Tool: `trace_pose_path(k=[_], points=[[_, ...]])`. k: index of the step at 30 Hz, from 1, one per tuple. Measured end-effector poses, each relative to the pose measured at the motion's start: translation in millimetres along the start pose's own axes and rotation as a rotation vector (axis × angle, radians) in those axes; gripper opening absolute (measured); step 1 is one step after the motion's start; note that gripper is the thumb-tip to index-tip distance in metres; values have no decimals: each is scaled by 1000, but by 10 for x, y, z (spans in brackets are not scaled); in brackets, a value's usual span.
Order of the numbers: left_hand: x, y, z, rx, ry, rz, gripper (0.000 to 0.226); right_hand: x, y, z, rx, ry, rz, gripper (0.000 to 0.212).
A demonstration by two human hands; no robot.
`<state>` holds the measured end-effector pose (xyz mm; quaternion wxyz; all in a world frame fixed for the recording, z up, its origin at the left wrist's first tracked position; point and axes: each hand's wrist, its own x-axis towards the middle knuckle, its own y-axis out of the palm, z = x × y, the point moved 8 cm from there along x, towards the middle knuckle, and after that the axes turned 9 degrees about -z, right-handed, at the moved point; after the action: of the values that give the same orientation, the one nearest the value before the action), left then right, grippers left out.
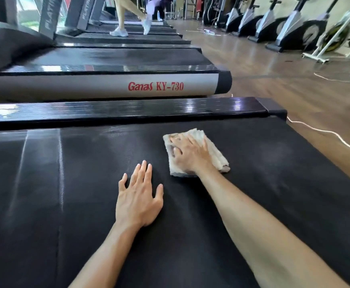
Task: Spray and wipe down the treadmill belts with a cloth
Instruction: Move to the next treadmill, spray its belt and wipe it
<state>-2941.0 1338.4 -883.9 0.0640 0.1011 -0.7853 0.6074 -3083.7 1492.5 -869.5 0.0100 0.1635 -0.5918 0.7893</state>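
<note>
A black treadmill belt [82, 194] fills the lower part of the head view. On it lies a folded, off-white cloth [215, 154], pressed flat under my right hand [190, 154], whose fingers curl over the cloth's left part. My left hand [138, 198] rests palm down on the bare belt, just left of and nearer than the cloth, fingers spread and holding nothing. Faint pale streaks run across the belt on the left. No spray bottle is in view.
A glossy black side rail [128, 111] borders the belt's far edge. Beyond stands another treadmill [107, 59] marked "Ganas KY-730". A person's legs [128, 19] move on a farther treadmill. Exercise bikes [290, 28] line the right wall, and a white cable [326, 132] lies on the wooden floor.
</note>
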Motion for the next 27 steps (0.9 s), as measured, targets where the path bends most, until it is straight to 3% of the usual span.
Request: trace_pose_path(k=[5,16,21,27], points=[[-374,-267,-104,-177,-109,-18,66,-1025,-259,45,57,6,-9,50],[-1905,-670,-961,-248,-17,56,65,-2973,-981,-130,59,90,88,55],[-2225,-846,-1188,-244,4,70,65,-3416,-1130,-286,51,82,119,79],[-2223,-826,-1503,-263,19,50,66,-3387,-1245,-601,66,96,74,81]])
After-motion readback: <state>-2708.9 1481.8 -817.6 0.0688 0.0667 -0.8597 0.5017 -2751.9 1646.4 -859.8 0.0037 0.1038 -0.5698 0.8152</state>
